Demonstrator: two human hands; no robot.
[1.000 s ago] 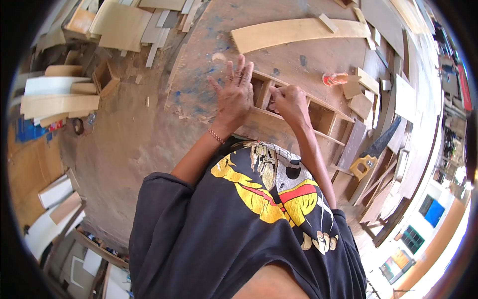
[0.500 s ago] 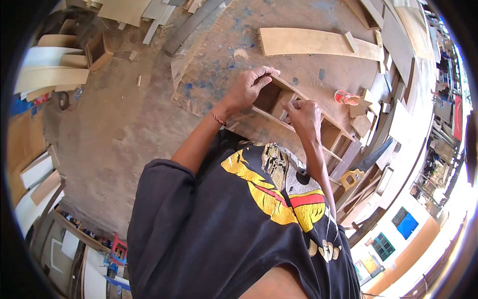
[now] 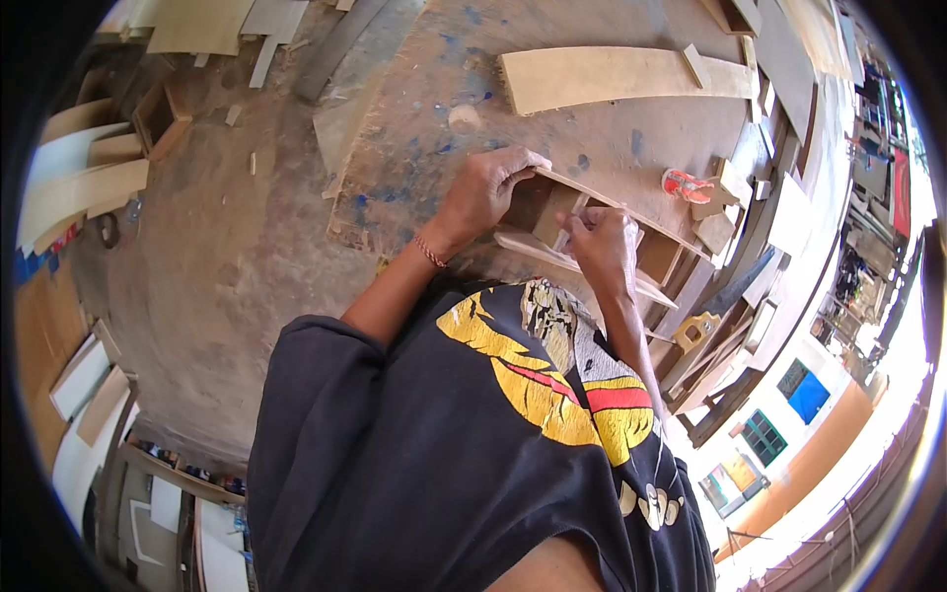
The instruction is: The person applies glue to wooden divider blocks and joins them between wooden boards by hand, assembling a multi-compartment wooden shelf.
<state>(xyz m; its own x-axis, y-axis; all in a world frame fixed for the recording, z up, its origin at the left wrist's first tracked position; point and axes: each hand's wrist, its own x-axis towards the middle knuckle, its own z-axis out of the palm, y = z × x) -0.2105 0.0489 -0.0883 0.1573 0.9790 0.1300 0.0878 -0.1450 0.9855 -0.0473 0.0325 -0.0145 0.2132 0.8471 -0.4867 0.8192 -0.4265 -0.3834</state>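
Observation:
A long wooden box [image 3: 631, 210] with dividers forming several compartments is in front of my chest, tilted, at the near edge of a worktable. My left hand [image 3: 485, 200], with a braided bracelet at the wrist, is closed on the box's left end, thumb and fingers at the far corner. Over the middle of the box, my right hand [image 3: 604, 245] has curled fingers beside a divider [image 3: 552, 219]. Whether those fingers grip the divider or something small is hidden.
On the paint-stained worktable [image 3: 414, 168] lie a curved-looking pale board [image 3: 612, 77], a red can-like object [image 3: 685, 185] and wood offcuts [image 3: 718, 232]. A handsaw with a yellow handle [image 3: 696, 333] is at the right. Boards [image 3: 79, 178] are stacked at the left.
The box has tilted and its near side looks lower. My right hand has shifted slightly down, and the whole view has moved a little.

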